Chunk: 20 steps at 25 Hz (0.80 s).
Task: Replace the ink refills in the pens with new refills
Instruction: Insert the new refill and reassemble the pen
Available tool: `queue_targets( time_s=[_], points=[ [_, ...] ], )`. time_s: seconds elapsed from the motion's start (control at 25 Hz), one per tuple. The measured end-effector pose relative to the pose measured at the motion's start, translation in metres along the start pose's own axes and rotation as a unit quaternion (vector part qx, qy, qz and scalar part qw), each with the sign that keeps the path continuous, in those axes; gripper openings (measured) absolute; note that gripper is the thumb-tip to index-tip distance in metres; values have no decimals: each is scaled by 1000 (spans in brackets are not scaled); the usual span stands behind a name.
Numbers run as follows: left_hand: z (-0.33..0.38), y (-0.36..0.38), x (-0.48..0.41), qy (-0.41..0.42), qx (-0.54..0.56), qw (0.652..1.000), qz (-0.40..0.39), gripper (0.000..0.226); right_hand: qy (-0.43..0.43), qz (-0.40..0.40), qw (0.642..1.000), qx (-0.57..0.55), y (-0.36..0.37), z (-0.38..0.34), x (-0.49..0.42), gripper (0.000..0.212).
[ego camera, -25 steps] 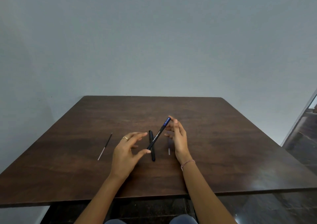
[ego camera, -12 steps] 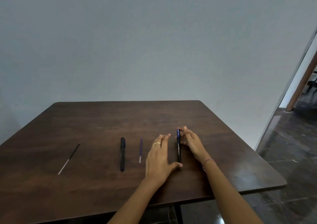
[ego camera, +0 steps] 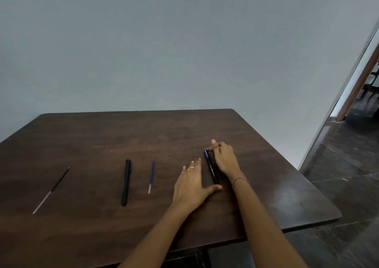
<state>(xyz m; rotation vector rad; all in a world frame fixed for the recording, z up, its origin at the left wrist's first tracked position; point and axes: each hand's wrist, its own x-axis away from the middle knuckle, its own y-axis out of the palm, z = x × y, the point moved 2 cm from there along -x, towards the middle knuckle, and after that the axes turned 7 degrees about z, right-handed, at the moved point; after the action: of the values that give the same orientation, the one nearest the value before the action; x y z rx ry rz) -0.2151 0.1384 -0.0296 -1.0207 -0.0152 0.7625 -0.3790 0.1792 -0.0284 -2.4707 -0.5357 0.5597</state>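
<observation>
The blue-capped pen (ego camera: 211, 169) lies on the bench (ego camera: 102, 136) toward its right edge, right hand (ego camera: 224, 159) pinching its cap end, left hand (ego camera: 191, 182) open with only the thumb touching its near end. Light, stiff and probably slick, it is best gripped at both ends.

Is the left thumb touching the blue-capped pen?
Touching. In the head view the left hand's thumb tip presses against the near end of the blue-capped pen, with no gap visible between them.

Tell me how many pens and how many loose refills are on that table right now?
Pens: 2, a black pen lying alone and a blue-capped pen between the left hand and right hand.
Refills: 2, a dark refill and a purple refill.
Total: 4
</observation>
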Motion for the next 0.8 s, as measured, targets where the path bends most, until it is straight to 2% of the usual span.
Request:
queue_targets(
  time_s=[0.28, 0.68, 0.8],
  points=[
    [0, 1, 2, 25, 11, 999, 28, 99, -55, -22, 995, 75, 2, -2, 0, 50],
    [0, 0, 2, 53, 8, 998, 27, 100, -62, -31, 993, 99, 0, -4, 2, 47],
    [1, -4, 2, 38, 38, 998, 26, 97, -60, -29, 993, 96, 0, -7, 2, 48]
  ],
)
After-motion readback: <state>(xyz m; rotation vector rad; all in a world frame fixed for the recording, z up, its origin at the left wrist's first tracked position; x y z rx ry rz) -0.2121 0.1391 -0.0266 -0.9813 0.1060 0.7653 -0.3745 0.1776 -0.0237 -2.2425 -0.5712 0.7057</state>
